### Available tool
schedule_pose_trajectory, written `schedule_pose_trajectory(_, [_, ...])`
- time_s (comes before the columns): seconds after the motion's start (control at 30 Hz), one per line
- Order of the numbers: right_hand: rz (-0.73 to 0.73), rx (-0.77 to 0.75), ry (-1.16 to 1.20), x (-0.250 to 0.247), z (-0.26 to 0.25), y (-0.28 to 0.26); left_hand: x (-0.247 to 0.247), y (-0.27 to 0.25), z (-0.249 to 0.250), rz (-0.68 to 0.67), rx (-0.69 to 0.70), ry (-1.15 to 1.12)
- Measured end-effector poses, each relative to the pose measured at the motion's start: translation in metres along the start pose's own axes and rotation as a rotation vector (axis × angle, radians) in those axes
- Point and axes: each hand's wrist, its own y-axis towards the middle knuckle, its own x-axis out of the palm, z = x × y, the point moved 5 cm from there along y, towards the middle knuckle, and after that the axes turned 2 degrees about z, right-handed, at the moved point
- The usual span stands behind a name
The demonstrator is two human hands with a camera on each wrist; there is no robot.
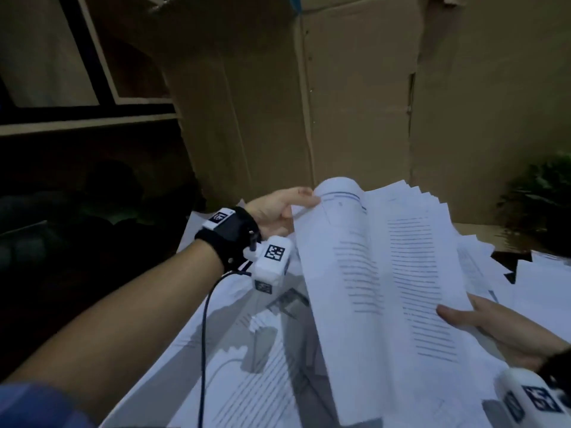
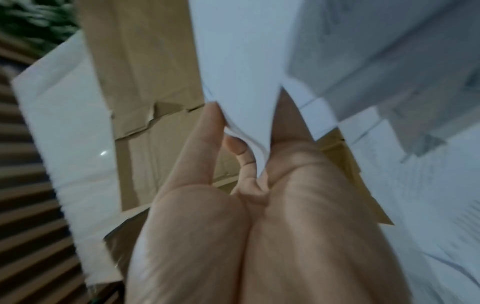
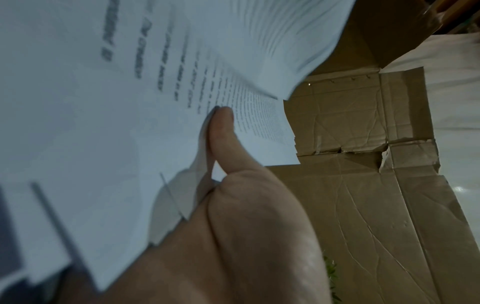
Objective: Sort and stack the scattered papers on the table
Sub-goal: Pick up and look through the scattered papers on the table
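Head view, left hand pinching sheet, right hand gripping stack, print blurred.

You will find no legible text. The printed lines on the held sheets are too blurred to read, and the wrist-camera markers carry only black-and-white square code patterns, without letters or numbers.
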Motion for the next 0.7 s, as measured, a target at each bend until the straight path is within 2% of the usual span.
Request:
schedule_pose_trajectory(0.03, [0.01,-0.006,0.009,0.001,-0.002,-0.002,-0.001,0.011,-0.015,-0.001,-0.035,0.063])
schedule_pose_trajectory(0.1, [0.032,0.001,0.018,0.0,-0.001,-0.002,-0.017,0.037,-0.042,0.117,-0.085,0.207])
schedule_pose_trajectory(0.17, [0.048,0.009,0.026,-0.003,0.001,0.0,-0.031,0.049,-0.055,0.286,-0.085,0.475])
schedule_pose_trajectory(0.23, [0.072,0.002,0.024,-0.002,-0.002,-0.004,-0.035,0.053,-0.06,0.383,-0.046,0.666])
schedule_pose_trajectory(0.33, [0.031,0.007,0.038,0.005,-0.005,-0.009,-0.042,0.062,-0.062,0.435,-0.004,0.739])
schedule_pose_trajectory(0.43, [0.008,-0.022,-0.002,0.007,-0.006,-0.008,-0.044,0.064,-0.065,0.44,0.02,0.64])
schedule_pose_trajectory(0.6, [0.016,0.005,-0.012,0.011,-0.008,-0.013,-0.034,0.067,-0.067,0.39,0.03,0.25])
schedule_pose_trajectory(0.7, [0.056,0.048,0.006,0.012,-0.01,-0.017,-0.021,0.073,-0.067,0.398,0.058,0.17])
